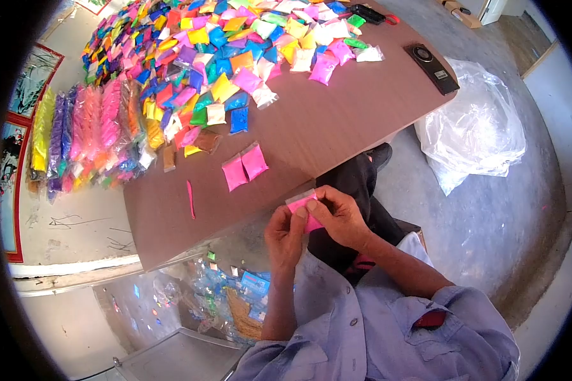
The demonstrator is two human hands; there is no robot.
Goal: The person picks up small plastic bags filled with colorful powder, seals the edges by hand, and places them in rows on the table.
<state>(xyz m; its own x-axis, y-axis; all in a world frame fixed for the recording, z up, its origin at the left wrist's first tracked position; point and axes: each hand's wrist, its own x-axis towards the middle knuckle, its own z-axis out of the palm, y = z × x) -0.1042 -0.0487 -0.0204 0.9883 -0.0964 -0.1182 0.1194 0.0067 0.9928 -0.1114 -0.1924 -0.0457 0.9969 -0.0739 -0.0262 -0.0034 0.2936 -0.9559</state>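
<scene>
A small pink packet with a clear top edge [313, 221] is held between both hands, just off the table's near edge. My left hand [286, 235] pinches its left side, and my right hand [340, 218] grips its right side with the thumb on top. Two pink packets [245, 167] lie side by side on the brown table [286, 143], beyond my hands. A thin pink stick-like tool [190, 200] rests to their left.
A big pile of colourful packets [222, 89] covers the table's far side. Long bagged strips [108, 124] lie at the left. A black device [432, 68] sits near the right edge, beside a clear plastic bag [473, 124]. Litter [235, 295] lies below.
</scene>
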